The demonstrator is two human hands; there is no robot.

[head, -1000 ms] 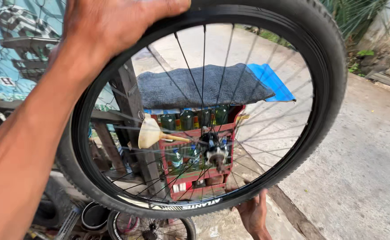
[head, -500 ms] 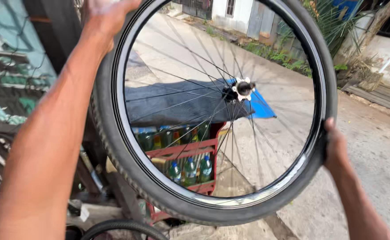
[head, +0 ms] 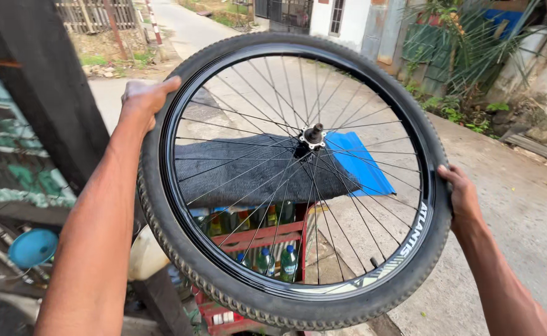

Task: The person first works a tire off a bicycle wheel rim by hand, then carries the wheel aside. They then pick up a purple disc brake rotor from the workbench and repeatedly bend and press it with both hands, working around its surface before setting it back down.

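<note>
I hold a bicycle wheel (head: 223,283) up in front of me, with a black knobbly tyre, black rim, thin spokes and a metal hub (head: 312,135) at its middle. My left hand (head: 144,99) grips the tyre at its upper left. My right hand (head: 462,197) grips the tyre on its right side. The wheel faces me almost flat on and fills most of the view.
Through the spokes I see a red rack (head: 261,236) of bottles covered by a dark cloth (head: 248,171) and a blue sheet (head: 360,163). A concrete road (head: 522,205) runs right, with plants and a white building beyond. A blue funnel (head: 32,247) and a dark post stand left.
The wheel has been lifted and turned so its whole round shows. My right hand moved from the bottom of the tyre up to its right side. The view rose towards the street.
</note>
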